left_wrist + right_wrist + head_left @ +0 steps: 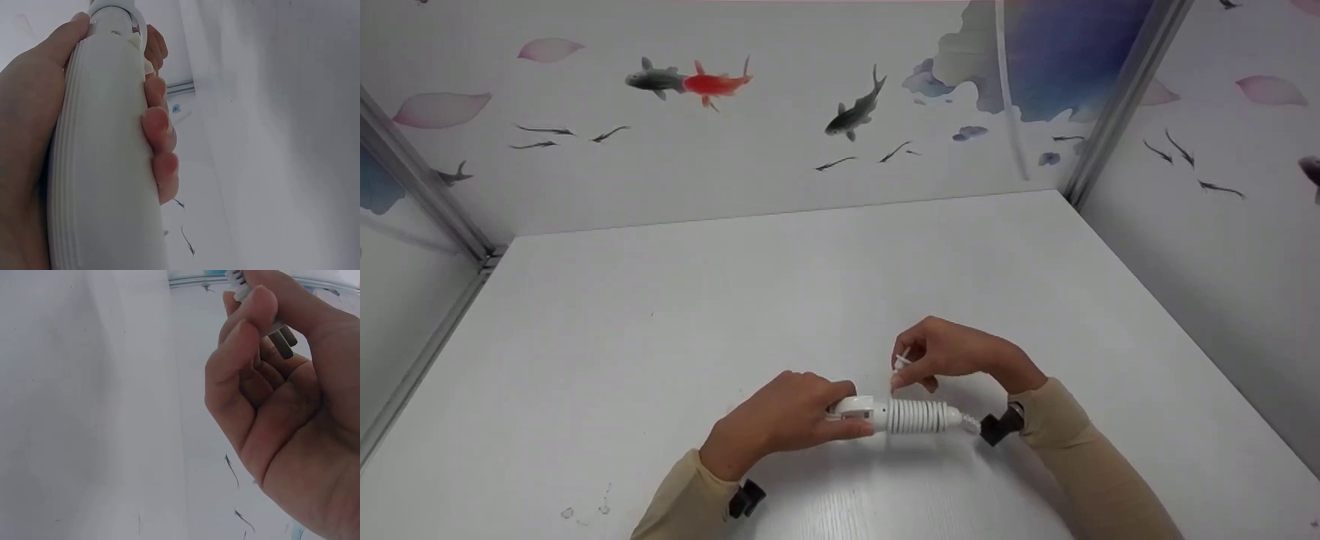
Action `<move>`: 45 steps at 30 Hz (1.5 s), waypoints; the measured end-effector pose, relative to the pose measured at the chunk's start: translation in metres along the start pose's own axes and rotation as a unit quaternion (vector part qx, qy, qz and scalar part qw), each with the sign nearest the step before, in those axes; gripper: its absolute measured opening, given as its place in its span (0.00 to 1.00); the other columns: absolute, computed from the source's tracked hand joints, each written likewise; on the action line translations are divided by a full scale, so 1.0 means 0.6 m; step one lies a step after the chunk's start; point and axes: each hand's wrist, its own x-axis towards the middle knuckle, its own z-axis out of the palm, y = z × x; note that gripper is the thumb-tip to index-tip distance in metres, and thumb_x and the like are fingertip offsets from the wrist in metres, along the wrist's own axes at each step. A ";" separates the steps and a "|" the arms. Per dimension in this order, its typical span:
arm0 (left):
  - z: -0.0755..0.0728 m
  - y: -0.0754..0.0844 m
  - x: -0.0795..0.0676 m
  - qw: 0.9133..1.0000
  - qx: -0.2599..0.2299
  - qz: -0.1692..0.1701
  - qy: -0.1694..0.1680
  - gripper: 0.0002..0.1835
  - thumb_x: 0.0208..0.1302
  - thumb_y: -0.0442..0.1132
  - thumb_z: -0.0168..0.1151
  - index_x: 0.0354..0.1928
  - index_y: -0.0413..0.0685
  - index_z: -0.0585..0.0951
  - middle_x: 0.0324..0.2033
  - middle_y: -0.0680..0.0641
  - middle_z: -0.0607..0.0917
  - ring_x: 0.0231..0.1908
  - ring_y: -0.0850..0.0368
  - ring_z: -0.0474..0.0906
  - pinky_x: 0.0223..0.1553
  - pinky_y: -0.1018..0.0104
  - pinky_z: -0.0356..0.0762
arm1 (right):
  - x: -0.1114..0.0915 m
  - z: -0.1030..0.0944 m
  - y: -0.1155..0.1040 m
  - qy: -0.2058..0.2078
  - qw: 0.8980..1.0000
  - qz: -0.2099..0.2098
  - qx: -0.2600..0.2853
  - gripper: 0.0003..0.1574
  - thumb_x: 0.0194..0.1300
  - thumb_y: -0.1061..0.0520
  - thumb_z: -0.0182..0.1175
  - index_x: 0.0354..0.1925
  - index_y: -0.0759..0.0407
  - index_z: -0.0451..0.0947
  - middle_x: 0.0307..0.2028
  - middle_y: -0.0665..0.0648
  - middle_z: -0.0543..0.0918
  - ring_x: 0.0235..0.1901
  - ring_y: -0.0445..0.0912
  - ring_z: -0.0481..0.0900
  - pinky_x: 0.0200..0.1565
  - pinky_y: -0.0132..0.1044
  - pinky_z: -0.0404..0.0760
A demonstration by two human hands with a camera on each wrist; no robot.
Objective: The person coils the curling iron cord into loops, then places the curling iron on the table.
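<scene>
A white hand-held electric appliance (107,152) with a ribbed side lies in my left hand (787,412), whose fingers and thumb wrap around its body. Out past the thumb, the white cord (919,417) forms several tight turns around the appliance's narrower end. A short twisted-looking piece of cord (971,424) sticks out at the right tip. My right hand (949,352) is just above and to the right of these turns. Between its thumb and fingers it pinches the white plug (900,363); two flat metal prongs (281,343) show in the right wrist view.
The white tabletop (697,315) spreads out around both hands. Behind it stands a white wall panel (780,150) printed with fish and petals, with side panels at left and right. Black wrist-camera mounts (1002,426) sit under both wrists.
</scene>
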 end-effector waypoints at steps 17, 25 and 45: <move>0.022 -0.010 0.006 0.997 0.068 -0.043 0.005 0.31 0.51 0.66 0.72 0.45 0.51 0.74 0.23 0.56 0.78 0.21 0.64 0.66 0.26 0.71 0.65 | -0.004 0.027 -0.054 0.082 0.995 0.058 -0.018 0.10 0.63 0.52 0.70 0.39 0.55 0.83 0.21 0.52 0.83 0.20 0.42 0.80 0.31 0.36 0.78; 0.017 -0.029 0.007 0.993 -0.018 -0.116 -0.015 0.29 0.58 0.51 0.68 0.55 0.52 0.65 0.26 0.52 0.79 0.21 0.58 0.69 0.26 0.66 0.68 | 0.011 0.048 -0.059 0.179 0.979 0.092 0.022 0.15 0.61 0.52 0.72 0.42 0.60 0.83 0.25 0.51 0.80 0.22 0.41 0.78 0.30 0.35 0.77; 0.016 -0.058 0.013 0.993 -0.023 -0.076 0.088 0.23 0.53 0.47 0.78 0.43 0.42 0.77 0.35 0.49 0.78 0.31 0.60 0.69 0.35 0.67 0.72 | 0.037 0.075 -0.052 0.274 0.960 0.065 0.006 0.15 0.60 0.58 0.72 0.45 0.60 0.86 0.35 0.55 0.86 0.35 0.43 0.78 0.38 0.34 0.76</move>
